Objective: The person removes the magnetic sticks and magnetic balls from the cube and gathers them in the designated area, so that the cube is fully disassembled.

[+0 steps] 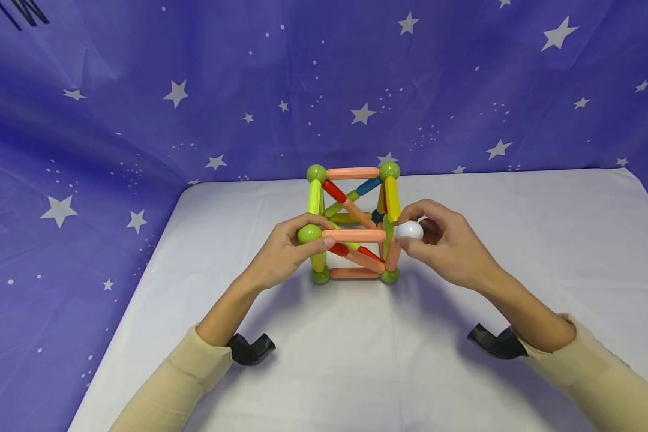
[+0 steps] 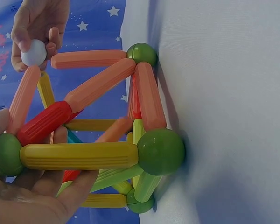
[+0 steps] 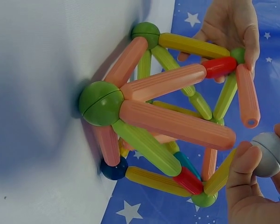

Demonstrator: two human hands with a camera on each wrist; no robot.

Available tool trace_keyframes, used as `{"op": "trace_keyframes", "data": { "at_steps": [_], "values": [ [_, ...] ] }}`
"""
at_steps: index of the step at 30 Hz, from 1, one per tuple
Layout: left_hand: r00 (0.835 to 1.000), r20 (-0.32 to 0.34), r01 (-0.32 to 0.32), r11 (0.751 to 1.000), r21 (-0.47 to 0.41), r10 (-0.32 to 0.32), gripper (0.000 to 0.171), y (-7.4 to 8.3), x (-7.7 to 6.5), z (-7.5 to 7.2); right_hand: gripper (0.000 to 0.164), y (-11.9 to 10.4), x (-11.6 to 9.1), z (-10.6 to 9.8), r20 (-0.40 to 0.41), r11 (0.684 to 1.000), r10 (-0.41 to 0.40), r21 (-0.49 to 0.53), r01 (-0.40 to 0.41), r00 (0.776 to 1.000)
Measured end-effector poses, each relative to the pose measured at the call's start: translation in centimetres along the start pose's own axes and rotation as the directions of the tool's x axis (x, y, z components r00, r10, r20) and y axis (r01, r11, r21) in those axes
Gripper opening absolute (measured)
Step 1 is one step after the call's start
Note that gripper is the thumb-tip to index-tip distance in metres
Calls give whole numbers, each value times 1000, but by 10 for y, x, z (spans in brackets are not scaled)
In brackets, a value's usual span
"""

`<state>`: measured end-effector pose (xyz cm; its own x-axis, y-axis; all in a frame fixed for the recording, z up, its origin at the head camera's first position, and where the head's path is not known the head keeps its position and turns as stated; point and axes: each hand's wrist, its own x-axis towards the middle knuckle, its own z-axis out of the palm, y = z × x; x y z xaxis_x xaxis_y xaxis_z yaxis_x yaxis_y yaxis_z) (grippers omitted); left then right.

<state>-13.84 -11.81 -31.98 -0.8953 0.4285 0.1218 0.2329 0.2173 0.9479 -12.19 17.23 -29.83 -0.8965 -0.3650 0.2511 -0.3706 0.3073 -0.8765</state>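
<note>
A cube-like frame of magnetic rods and balls stands on the white table. At its near upper left corner, my left hand [image 1: 272,258] grips a green ball [image 1: 309,234], with fingertips on the peach rod [image 1: 356,236] that runs right from it. That rod's far end [image 3: 250,119] shows bare, with a small hole in it. My right hand [image 1: 456,252] pinches a white ball [image 1: 409,231] between thumb and fingers at the frame's near upper right corner. Below the white ball, an upright peach rod [image 3: 182,123] rises from a lower green ball [image 3: 101,103]. Red, peach and lime rods cross the sides diagonally.
The white tablecloth [image 1: 345,348] lies under the frame. Behind it hangs a purple-blue cloth with stars [image 1: 281,90]. A dark blue ball [image 3: 114,168] sits at a lower corner of the frame. Black straps [image 1: 251,350] stick out at both sleeve cuffs.
</note>
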Motion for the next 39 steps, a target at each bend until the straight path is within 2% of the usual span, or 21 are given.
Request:
{"op": "trace_keyframes", "data": {
  "at_steps": [14,25,32,39],
  "values": [
    [1000,1,-3,1000,4,3,21,-2,1,-1,23,5,-10,-11,-49,997,-32,-66,29,998],
    [1000,4,1,1000,4,-1,21,-2,1,-1,24,23,-13,-22,-155,978,7,-205,-39,988],
    [1000,12,5,1000,-15,-5,22,-1,2,0,28,42,-11,-33,-174,955,101,-259,-145,979],
    [1000,7,14,999,-41,-13,22,-1,1,1,38,72,-5,-46,-115,926,252,-261,-274,961]
  ]
}}
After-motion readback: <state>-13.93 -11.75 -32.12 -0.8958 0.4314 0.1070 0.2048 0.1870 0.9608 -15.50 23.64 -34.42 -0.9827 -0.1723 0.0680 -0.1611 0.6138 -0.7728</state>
